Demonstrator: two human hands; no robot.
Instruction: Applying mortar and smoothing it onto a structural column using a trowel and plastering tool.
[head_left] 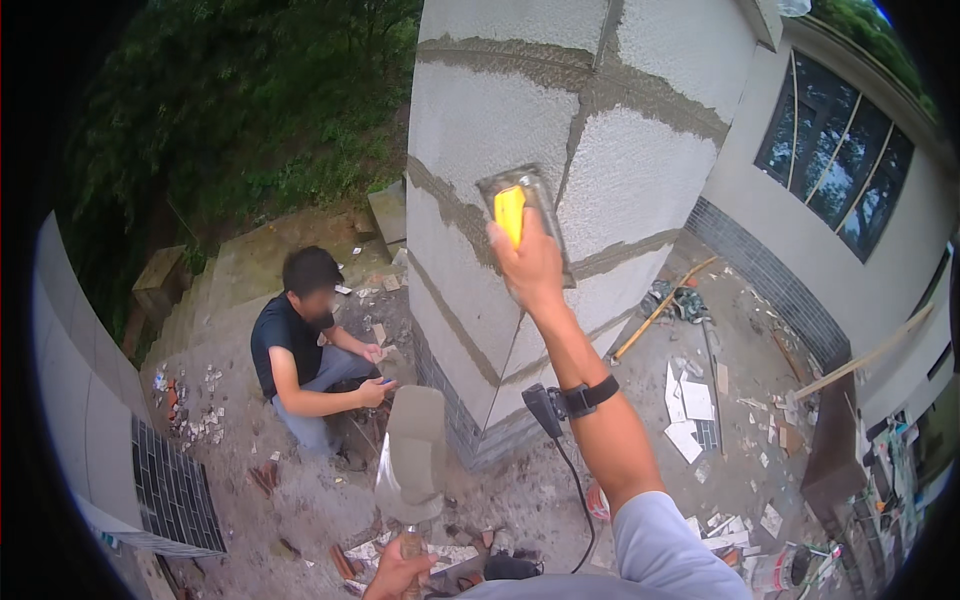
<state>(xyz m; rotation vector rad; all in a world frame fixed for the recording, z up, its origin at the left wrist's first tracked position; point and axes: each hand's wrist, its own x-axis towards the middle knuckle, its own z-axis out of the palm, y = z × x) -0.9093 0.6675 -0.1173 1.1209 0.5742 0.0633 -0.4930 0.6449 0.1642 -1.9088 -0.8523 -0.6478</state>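
My right hand (530, 262) is wrapped round the yellow handle of a plastering float (510, 212). The float's dark flat plate lies against the corner pillar (500, 130), close to its edge; whether it touches fully I cannot tell. Pale rough panels make up the pillar, with bands of grey mortar (625, 95) along their joints. Low in the picture, my left hand (398, 568) grips the handle of a trowel (384, 485) held blade up. Grey mortar (415, 440) covers much of its blade. A strapped device (565, 402) with a cable sits on my right forearm.
A person (300, 350) in a dark shirt crouches left of the pillar's foot, holding something small. A wooden pole (660, 310) leans to the right. Broken tiles (690, 400) and rubble litter the ground. Steps (240, 260) rise at the left, and a red-white bucket (775, 570) stands lower right.
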